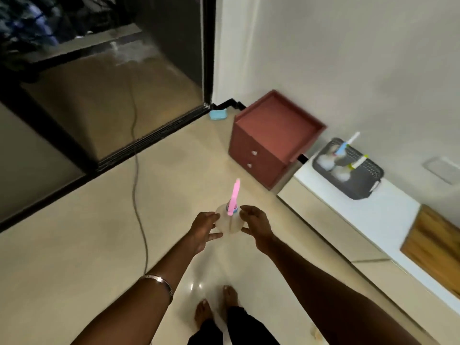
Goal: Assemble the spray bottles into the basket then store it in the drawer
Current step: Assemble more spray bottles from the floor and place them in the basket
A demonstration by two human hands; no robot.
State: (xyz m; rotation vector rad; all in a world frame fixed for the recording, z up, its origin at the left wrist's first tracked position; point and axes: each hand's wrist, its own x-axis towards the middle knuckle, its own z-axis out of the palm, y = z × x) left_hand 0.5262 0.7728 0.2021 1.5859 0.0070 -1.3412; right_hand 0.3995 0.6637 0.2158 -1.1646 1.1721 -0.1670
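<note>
Both hands — left hand (pixel 202 226) and right hand (pixel 256 226) — clasp a translucent plastic spray bottle with a pink trigger head (pixel 230 220) above the floor, which seemingly goes next into the dark perforated plastic basket (pixel 368 175) — on the white counter (pixel 388 215), already holding two bottles.

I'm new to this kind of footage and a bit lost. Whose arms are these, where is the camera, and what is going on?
There is no machine here. The one picture comes from a camera worn on a person's head, looking forward and down, so you see their own arms and bare feet. The left hand and right hand hold a clear spray bottle with a pink trigger between them, above the floor. To the right, a dark basket sits on a white counter and already holds two blurred bottles. A small red-brown drawer cabinet stands by the wall; both its drawers look shut. A cable runs across the floor.
</note>
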